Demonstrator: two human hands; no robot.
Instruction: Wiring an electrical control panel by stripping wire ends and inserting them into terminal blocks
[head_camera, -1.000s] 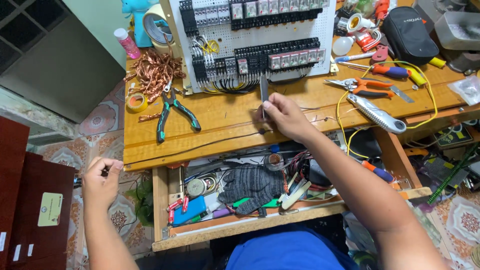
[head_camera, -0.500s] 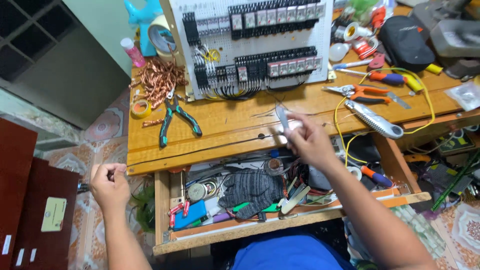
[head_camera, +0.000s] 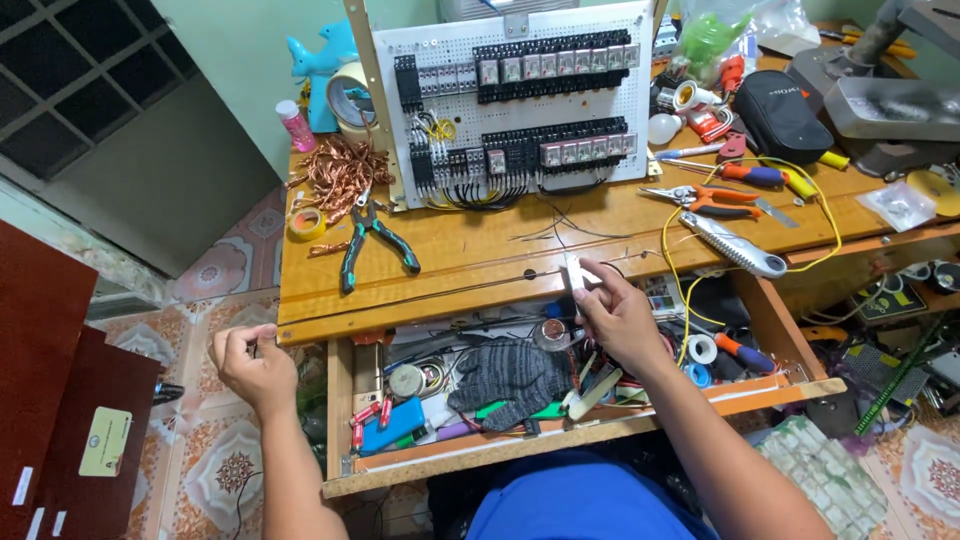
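Head view: left hand (head_camera: 255, 365) pinching thin wire (head_camera: 420, 292) end, right hand (head_camera: 615, 310) pinching small tool (head_camera: 573, 275) on it; wire stretched taut, not yet on relay panel (head_camera: 520, 100).

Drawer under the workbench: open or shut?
Open. The drawer is pulled out past the workbench edge, with a grey knit glove, tape rolls and small tools exposed inside.

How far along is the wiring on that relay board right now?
Done: the white panel already carries rows of black relays with dark wires looped beneath. In hand: a thin dark wire is stretched along the bench edge, the left hand pinching one end and the right hand holding a small pale tool at the other. Left: this wire is not yet on the panel; the green-handled pliers lie unused.
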